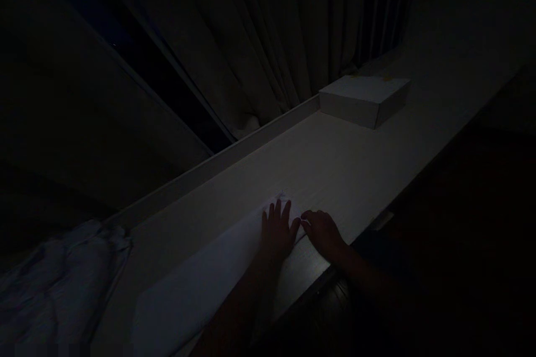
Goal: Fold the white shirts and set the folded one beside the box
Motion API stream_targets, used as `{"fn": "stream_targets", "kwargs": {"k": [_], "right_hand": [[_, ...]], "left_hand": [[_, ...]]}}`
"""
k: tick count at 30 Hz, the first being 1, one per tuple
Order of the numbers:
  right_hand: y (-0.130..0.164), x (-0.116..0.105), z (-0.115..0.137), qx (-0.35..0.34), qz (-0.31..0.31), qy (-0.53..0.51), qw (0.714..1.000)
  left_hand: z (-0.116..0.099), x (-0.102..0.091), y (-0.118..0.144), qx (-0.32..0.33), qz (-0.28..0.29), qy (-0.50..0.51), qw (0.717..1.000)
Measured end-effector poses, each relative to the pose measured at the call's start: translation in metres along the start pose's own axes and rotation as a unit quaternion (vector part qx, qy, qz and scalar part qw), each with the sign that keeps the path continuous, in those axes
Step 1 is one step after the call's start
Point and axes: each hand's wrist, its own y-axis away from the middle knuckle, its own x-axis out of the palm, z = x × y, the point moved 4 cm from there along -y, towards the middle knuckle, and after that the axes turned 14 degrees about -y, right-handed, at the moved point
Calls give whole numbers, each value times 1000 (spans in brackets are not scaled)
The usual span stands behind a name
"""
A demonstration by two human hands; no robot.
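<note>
A long strip of folded white cloth [201,284] lies along the table in dim light. My left hand [277,231] rests flat on its far end with the fingers spread. Just to the right, my right hand [321,230] pinches the edge of the cloth between thumb and finger, close to my left thumb. Part of the strip is hidden under my left hand and forearm. What kind of cloth piece it is, I cannot make out in the dark.
A pale closed box [349,109] stands farther back on the long table [360,162]. A heap of crumpled whitish cloth [67,279] sits at the left end. A low ledge [218,162] runs along the back, with dark curtains [268,39] behind it.
</note>
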Motion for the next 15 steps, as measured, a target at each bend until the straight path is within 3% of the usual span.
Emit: {"fn": "stream_targets", "kwargs": {"k": [9,15], "right_hand": [[-3,6,-4,-30,15,39,999],[-4,11,-8,-36,9,42,998]], "left_hand": [[7,1,-18,-50,30,-12,998],[14,-2,-35,-65,9,-19,998]]}}
